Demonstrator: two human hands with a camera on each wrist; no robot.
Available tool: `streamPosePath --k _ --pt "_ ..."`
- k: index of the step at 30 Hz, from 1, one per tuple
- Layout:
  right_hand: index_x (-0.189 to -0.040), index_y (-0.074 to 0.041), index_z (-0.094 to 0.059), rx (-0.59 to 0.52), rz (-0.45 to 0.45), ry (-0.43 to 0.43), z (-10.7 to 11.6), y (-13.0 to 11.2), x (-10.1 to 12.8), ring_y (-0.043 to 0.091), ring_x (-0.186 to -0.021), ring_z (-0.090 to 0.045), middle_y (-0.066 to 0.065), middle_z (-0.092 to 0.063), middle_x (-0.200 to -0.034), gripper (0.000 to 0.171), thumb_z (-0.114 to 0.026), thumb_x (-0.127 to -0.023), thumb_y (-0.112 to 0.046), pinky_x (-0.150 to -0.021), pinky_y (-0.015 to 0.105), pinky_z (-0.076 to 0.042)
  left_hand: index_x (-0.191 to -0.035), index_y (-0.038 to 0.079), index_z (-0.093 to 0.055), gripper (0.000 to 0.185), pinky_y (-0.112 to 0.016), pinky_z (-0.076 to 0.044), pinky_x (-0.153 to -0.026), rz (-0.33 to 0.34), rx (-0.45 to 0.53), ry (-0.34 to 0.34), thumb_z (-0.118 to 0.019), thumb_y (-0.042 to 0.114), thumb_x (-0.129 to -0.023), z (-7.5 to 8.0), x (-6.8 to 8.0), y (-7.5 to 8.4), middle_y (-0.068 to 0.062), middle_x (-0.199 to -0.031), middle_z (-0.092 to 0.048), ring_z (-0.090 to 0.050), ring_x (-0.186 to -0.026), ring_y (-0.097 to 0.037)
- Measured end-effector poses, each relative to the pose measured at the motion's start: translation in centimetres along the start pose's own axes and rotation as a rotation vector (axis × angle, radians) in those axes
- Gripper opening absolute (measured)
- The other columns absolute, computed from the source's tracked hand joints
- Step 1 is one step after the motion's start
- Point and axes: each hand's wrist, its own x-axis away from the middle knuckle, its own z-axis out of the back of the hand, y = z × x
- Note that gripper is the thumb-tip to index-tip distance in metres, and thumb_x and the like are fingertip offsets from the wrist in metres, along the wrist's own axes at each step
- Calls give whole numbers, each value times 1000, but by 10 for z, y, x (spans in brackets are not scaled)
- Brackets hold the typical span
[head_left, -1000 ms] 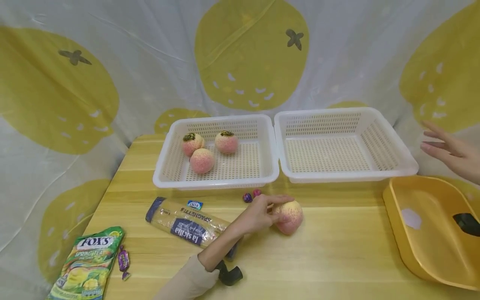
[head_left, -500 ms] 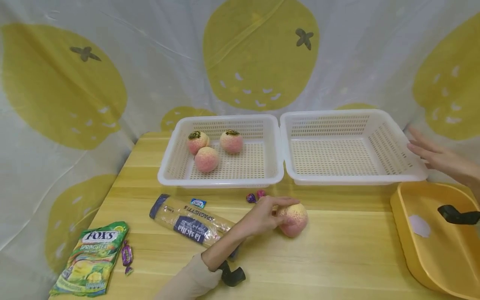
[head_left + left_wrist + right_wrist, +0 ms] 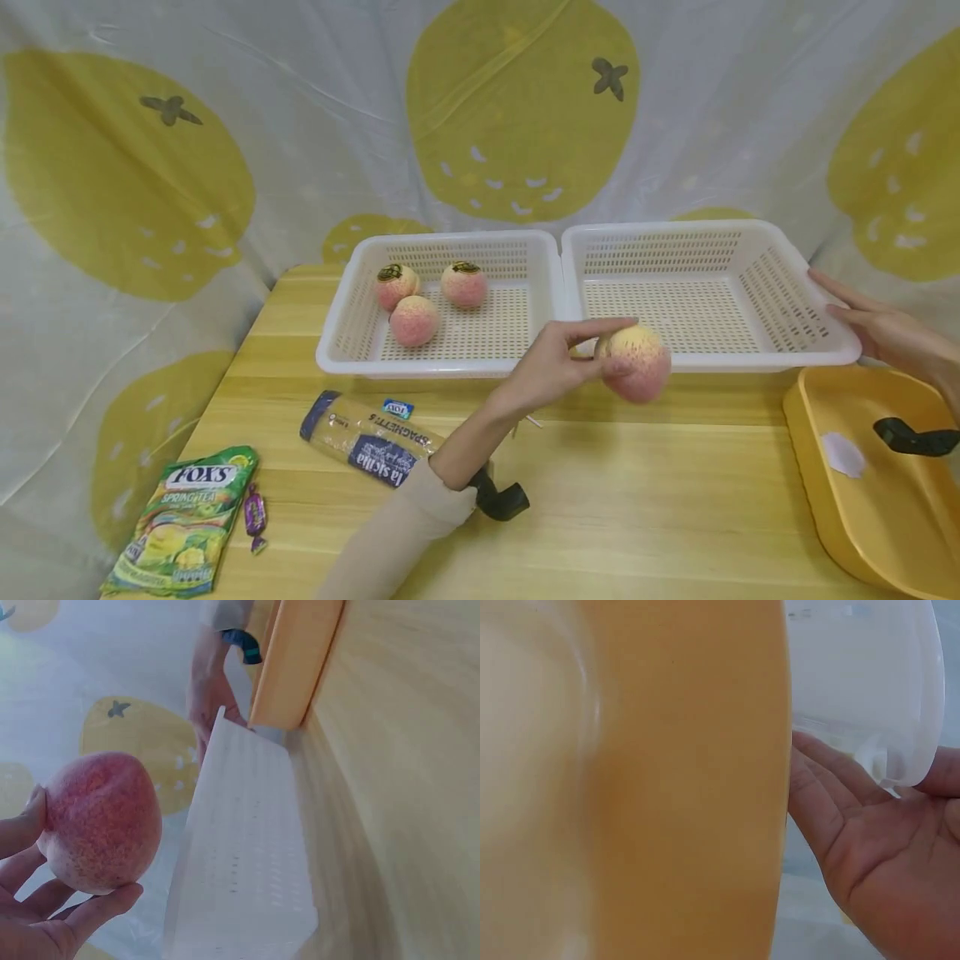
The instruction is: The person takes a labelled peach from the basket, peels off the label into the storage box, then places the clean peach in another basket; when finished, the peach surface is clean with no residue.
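Observation:
My left hand (image 3: 551, 362) holds a pink-and-yellow peach (image 3: 639, 367) between thumb and fingers, lifted off the table. In the head view the peach overlaps the front rim of the right white basket (image 3: 720, 362). The left wrist view shows the peach (image 3: 105, 821) beside the basket's outer wall (image 3: 240, 847), fingertips spread around it. At that basket's right end, my right hand (image 3: 881, 325) holds the rim; up close, the palm (image 3: 889, 855) faces the wall, with the thumb on the rim's other side. Three more peaches (image 3: 415, 321) lie in the left white basket (image 3: 442, 367).
A yellow tub (image 3: 817, 467) stands at the right with a pale round patch inside. On the left lie a spaghetti pack (image 3: 375, 437), a small blue candy (image 3: 397, 408), a green Fox's candy bag (image 3: 183, 521) and a purple-wrapped candy (image 3: 255, 512). A lemon-print cloth (image 3: 315, 125) hangs behind.
My left hand has lifted the peach from the table and carried it away from me and rightward to the right basket's front rim. My right hand has come in to that basket's right rim.

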Motion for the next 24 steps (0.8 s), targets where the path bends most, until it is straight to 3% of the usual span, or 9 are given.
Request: streamPosePath --k 5,8,11,15,16,18,20,22,24 --pt "-165 -37 3 50 -20 47 -1 1 0 5 -103 -71 -25 -66 -125 63 -22 -114 -9 -74 30 -63 -136 12 -70 48 -27 -46 -114 -22 -30 173 -82 11 -89 7 -35 -1 -2 -141 -68 -56 -138 -7" --pt "-164 -38 4 90 -28 58 -1 0 -1 2 -103 -71 -28 -65 -124 63 -22 -114 -10 -74 30 -63 -134 11 -71 48 -26 -46 -115 -15 -72 209 -84 11 -87 6 -51 -9 -4 -138 -70 -57 -137 -7" --pt "-164 -38 6 208 -43 79 -2 -1 -1 -2 -102 -69 -34 -61 -124 63 -23 -115 -13 -74 28 -62 -131 10 -73 47 -26 -47 -112 -10 -109 217 -85 10 -86 1 -64 -17 -6 -136 -71 -58 -135 -7" --pt "-164 -39 7 404 -74 131 -4 -3 -3 -9 -101 -65 -44 -53 -122 62 -26 -115 -17 -74 23 -60 -128 9 -74 44 -18 -47 -96 -26 -189 196 -85 12 -85 -9 -78 -26 -7 -133 -72 -59 -116 1" --pt "-164 -39 6 422 -79 139 -5 -3 -3 -10 -100 -64 -44 -51 -121 62 -26 -115 -18 -74 23 -59 -128 9 -74 44 -16 -47 -85 -20 -204 187 -85 12 -86 -12 -81 -28 -7 -133 -72 -60 -101 0" --pt "-164 -39 6 459 -86 152 -5 -3 -3 -12 -100 -62 -46 -49 -121 62 -27 -115 -19 -74 22 -59 -127 9 -74 42 -16 -41 -66 -10 -232 167 -84 12 -86 -17 -84 -30 -8 -133 -72 -54 -88 -1" --pt "-164 -39 6 484 -90 160 -6 -3 -3 -13 -100 -62 -47 -47 -121 62 -27 -115 -19 -74 21 -59 -126 9 -75 39 -15 -32 -54 14 -258 152 -82 11 -88 -22 -87 -32 -8 -133 -72 -51 -79 -2" --pt "-163 -40 7 500 -95 166 -6 -2 -3 -13 -100 -61 -48 -46 -120 62 -27 -115 -21 -74 21 -58 -124 11 -76 35 -17 -23 -46 41 -309 141 -80 9 -90 -25 -88 -31 -8 -133 -72 -56 -77 -3" --pt "-163 -40 7 527 -104 181 -7 -2 -2 -15 -100 -60 -49 -44 -119 61 -27 -115 -22 -75 21 -58 -121 12 -78 30 -14 -24 -47 69 -391 126 -78 9 -91 -28 -89 -30 -7 -130 -74 -65 -90 -3"
